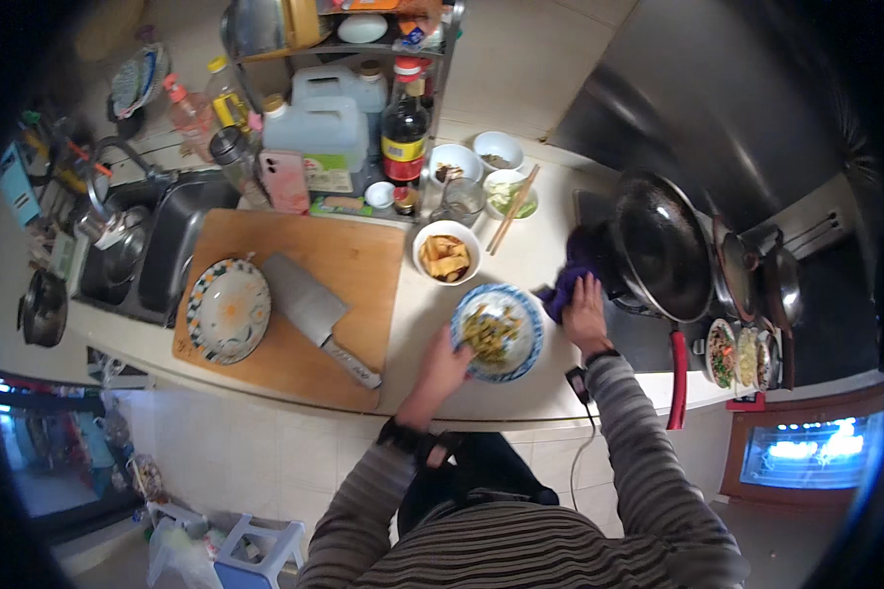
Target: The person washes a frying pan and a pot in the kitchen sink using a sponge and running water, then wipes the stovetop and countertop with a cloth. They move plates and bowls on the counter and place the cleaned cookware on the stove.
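My left hand [438,372] grips the near left rim of a blue-rimmed bowl [535,324], its thumb over the edge. Chopped greenish-yellow food lies inside that bowl, which is at the front of the white counter. My right hand [586,313] is on a bunched purple cloth [562,293] at the left edge of the stove, with its fingers over the fabric. What the fingertips do beneath is hidden. Just behind the blue-rimmed bowl stands a white bowl [417,266] with yellowish slices in dark liquid. To the right of the cloth a black wok [663,247] sits tilted on the stove.
A cleaver [306,298] and a patterned plate [228,313] lie on the wooden cutting board [372,254]. Wooden chopsticks [514,210] rest across a small bowl [495,179]. The wok's red handle [677,379] juts past the counter edge. A cable [580,456] hangs in front.
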`<state>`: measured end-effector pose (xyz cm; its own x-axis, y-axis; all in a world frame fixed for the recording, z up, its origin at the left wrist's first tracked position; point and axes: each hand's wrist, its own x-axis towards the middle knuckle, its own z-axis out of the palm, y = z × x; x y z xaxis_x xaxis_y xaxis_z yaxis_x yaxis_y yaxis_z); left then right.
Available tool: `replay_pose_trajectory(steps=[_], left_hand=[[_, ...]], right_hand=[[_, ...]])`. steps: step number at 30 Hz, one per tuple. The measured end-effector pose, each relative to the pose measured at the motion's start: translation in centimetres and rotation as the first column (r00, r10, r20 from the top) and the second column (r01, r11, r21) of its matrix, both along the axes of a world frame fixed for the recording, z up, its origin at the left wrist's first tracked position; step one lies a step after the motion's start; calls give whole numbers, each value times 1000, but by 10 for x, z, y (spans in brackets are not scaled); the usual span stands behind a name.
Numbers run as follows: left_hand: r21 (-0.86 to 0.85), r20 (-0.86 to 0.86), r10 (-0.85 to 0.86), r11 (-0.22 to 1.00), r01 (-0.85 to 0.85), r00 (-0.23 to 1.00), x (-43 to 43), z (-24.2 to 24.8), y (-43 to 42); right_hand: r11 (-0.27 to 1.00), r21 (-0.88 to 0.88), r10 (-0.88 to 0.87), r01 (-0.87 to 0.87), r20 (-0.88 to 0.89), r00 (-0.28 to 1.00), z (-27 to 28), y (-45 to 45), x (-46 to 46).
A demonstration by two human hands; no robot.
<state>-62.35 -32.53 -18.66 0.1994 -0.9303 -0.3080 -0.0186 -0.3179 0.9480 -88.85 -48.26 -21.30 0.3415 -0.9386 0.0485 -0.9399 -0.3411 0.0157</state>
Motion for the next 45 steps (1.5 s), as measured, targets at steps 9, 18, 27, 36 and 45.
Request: replay_pose_trajectory(steps=[9, 18, 27, 36, 45], left_hand=[[-44, -72, 100, 994, -103, 992, 13, 24, 68], [139, -183, 215, 972, -191, 959, 6, 6, 93], [123, -192, 241, 968, -220, 951, 6, 2, 97], [-28, -234, 185, 980, -197, 954, 10, 5, 97], [5, -327, 186, 981, -195, 926, 8, -4, 98]], right_hand=[[930, -348, -188, 119, -172, 967, -27, -161, 43], [894, -253, -370, 370, 49, 928, -23, -263, 85], [690, -181, -724, 701, -170, 669, -8, -277, 85], [596, 12, -801, 803, -60, 596, 9, -259, 84], [882, -54, -467, 468, 19, 884, -5, -180, 79]])
